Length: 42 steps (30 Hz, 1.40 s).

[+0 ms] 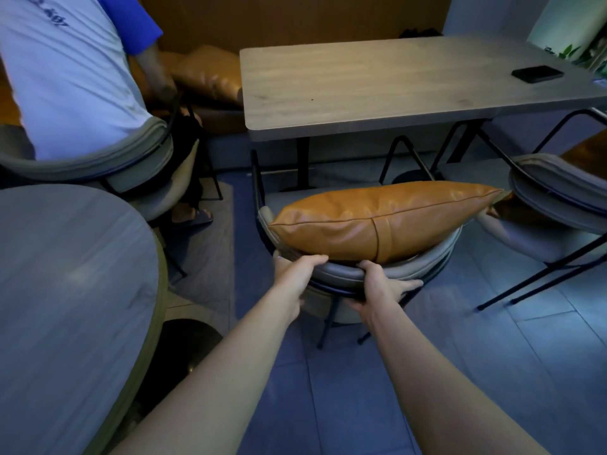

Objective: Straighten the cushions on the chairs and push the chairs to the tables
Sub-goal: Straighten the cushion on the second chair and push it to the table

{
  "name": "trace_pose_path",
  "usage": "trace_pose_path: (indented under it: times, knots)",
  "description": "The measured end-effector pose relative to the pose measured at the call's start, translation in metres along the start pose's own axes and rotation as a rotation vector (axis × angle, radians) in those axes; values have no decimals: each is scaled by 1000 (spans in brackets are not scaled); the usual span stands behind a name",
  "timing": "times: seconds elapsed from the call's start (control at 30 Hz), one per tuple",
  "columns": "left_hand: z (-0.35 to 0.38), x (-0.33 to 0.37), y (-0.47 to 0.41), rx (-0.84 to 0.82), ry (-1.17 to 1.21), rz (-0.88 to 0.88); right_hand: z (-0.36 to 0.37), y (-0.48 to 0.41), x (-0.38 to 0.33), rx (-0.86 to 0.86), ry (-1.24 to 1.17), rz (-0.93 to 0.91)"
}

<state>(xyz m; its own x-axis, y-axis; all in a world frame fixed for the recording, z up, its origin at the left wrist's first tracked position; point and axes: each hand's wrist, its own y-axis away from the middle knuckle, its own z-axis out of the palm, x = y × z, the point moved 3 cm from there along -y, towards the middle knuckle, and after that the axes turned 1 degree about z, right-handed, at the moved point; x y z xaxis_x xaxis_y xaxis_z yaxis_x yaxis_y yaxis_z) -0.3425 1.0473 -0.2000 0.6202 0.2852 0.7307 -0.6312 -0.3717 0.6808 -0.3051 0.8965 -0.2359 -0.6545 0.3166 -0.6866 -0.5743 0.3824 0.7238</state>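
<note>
A grey padded chair (341,274) with black metal legs stands in front of the rectangular wooden table (377,87), its seat partly under the table's front edge. A tan leather cushion (377,221) stands on edge against the chair's curved backrest. My left hand (297,272) grips the top of the backrest at its left. My right hand (379,287) grips the backrest further right, thumb on top and fingers underneath.
A round grey table (65,307) is at the left. A person in a white and blue shirt (65,67) sits on a chair at the back left. Another grey chair (555,198) stands at the right. A second tan cushion (210,73) lies on the bench. A phone (537,74) lies on the table.
</note>
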Motion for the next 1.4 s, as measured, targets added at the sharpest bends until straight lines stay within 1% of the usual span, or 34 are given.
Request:
trace_pose_path:
  times: [0.07, 0.13, 0.3, 0.47, 0.63, 0.77, 0.87, 1.0, 1.2, 1.4]
  knots:
    - [-11, 3, -7, 11, 20, 89, -1, -1, 1, -9, 7, -15]
    - [-14, 7, -9, -11, 9, 137, -3, -4, 2, -20, 28, -20]
    - [-9, 4, -13, -3, -125, 175, -4, -11, 5, 4, 104, -83]
    - [-9, 4, -23, -10, -183, 204, -2, -19, 1, 14, 106, -73]
    - [0, 4, -28, -25, -217, 206, -2, -30, -7, 27, 99, -81]
    - [7, 7, -35, -89, -160, 131, -6, -39, -15, 0, 99, -94]
    - [7, 8, -38, -89, -157, 113, -5, -38, -15, 14, 105, -100]
    - [8, 8, -40, -87, -161, 105, -4, -36, -14, 18, 100, -93]
    - [5, 9, -41, -106, -157, 112, -1, -27, -14, 10, 15, -58]
    - [-4, 6, -46, -108, -151, 145, 3, -19, -6, 12, 24, -54]
